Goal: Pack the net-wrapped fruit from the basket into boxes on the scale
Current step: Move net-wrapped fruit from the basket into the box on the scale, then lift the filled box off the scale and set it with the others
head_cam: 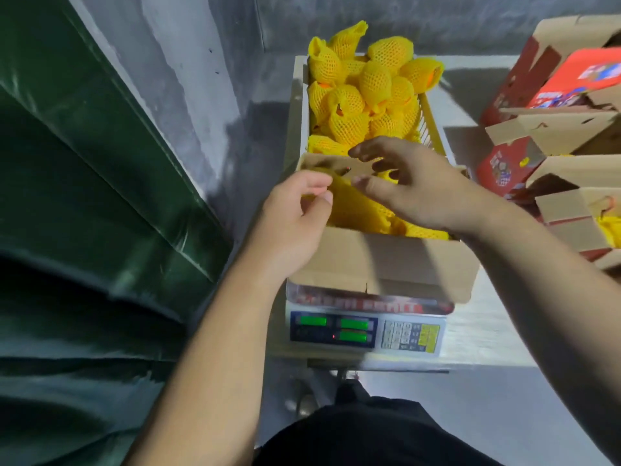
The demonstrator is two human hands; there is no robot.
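**Head view: settling fruit into the box**

The left hand (297,213) is pinching a net-wrapped fruit (356,206) inside the box (386,260) on the scale (366,331); the right hand (413,186) is hovering spread above. More fruit is waiting in the basket (433,129). Best tucking it snugly beside its neighbours, net unsnagged.

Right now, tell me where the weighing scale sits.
In the head view, the grey digital scale sits low at centre, directly under the open brown cardboard box, nearer the person than the basket of yellow net-wrapped fruit.
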